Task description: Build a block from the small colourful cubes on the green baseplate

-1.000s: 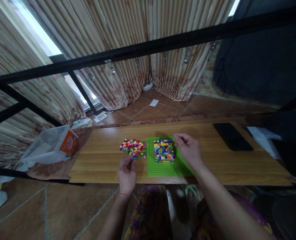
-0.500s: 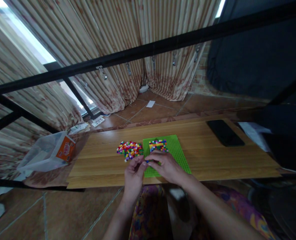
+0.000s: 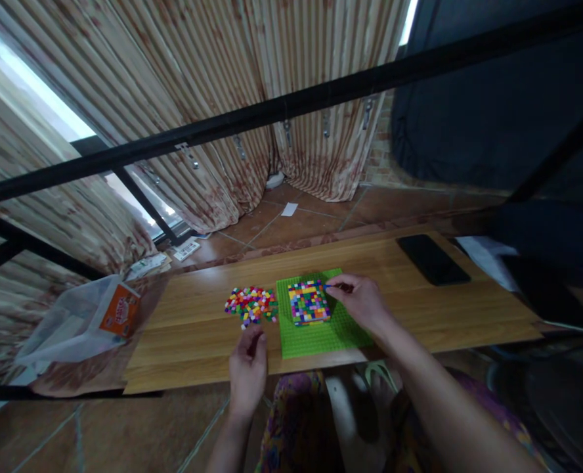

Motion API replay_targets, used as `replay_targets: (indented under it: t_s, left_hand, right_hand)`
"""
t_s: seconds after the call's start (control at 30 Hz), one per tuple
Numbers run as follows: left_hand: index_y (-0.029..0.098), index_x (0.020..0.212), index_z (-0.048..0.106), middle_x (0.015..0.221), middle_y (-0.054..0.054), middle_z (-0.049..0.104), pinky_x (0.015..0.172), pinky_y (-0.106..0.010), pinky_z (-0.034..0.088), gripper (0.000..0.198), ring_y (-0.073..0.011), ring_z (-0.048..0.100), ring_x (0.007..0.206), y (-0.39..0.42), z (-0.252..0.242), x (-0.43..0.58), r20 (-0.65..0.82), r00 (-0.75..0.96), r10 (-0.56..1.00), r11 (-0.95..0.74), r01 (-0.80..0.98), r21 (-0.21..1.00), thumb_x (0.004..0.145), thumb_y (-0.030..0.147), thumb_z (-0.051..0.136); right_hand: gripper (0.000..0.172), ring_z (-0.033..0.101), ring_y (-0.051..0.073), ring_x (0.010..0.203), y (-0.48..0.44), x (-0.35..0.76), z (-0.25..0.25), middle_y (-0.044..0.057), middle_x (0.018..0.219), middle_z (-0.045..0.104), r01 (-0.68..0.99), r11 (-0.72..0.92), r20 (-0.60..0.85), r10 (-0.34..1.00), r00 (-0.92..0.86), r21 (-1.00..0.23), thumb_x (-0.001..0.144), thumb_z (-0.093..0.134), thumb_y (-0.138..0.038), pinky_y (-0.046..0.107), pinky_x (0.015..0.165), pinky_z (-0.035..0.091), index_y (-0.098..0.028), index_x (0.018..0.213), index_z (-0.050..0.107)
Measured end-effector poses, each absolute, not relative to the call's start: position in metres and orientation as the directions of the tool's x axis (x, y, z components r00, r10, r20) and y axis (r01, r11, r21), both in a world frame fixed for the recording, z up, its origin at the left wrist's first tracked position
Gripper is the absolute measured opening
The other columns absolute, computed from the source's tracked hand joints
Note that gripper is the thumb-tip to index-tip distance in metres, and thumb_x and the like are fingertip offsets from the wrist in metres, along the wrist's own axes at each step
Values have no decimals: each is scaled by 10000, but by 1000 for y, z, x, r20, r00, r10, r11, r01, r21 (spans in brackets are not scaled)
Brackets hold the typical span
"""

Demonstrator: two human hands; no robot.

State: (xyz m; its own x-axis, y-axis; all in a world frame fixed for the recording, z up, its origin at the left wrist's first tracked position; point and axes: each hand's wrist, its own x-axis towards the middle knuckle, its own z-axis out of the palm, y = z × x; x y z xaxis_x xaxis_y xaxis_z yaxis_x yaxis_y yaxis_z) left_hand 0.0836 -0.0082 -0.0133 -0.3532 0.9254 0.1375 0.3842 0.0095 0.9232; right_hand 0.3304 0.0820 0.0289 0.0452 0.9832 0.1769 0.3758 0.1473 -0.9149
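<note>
A small blue building brick [image 3: 327, 287] is pinched between the thumb and fingers of my right hand [image 3: 363, 301]. That hand is at the upper right corner of a raised multicoloured block of bricks [image 3: 310, 303], which sits on a green studded baseplate [image 3: 343, 338]. I cannot tell whether the blue brick touches the block. My left hand [image 3: 249, 371] hovers at the table's front edge, just below a loose pile of small coloured bricks [image 3: 252, 304]. Its fingers are half curled, with a gap between thumb and fingers and nothing visible in them.
The bricks and baseplate lie on a long wooden table [image 3: 188, 322]. A black phone [image 3: 433, 259] rests toward its right end, near some white paper [image 3: 486, 259]. Left of the table stands a clear plastic box [image 3: 69, 328] with an orange label. A dark metal bar [image 3: 252, 118] crosses beyond the table.
My hands have separated. The right one has moved up and right with the blue brick, uncovering the multicoloured block; the left has drawn back down and left. The view has shifted slightly.
</note>
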Motion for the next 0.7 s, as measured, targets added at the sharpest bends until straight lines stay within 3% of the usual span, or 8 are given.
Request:
replay_targets:
  t_s: [0.2,0.5,0.7]
  left_hand:
    - [183,970,673,924,-72,685,792,-320,507,207,-196,643,859,-14,-21,81,268,-197,943,-101,600,794,840,309,574]
    - [193,938,667,881,-52,679,725,-278,501,158,-175,638,803,-14,-14,82,290,-149,945,-132,637,759,832,255,567]
    - [193,940,664,885,-53,680,730,-284,504,158,-179,639,805,-13,-15,83,292,-142,946,-135,647,751,828,247,567]
  right_hand:
    - [98,656,175,704,87,330,21,21,749,731,300,103,110,994,6,-948,706,650,-252,319,703,494,-208,749,727]
    - [74,642,167,672,89,318,24,22,730,724,302,38,49,998,30,-952,672,663,-233,309,667,487,-204,713,717]
    - [94,625,163,671,96,315,20,21,712,703,161,2,12,998,60,-987,597,690,-251,319,683,485,-189,668,684]
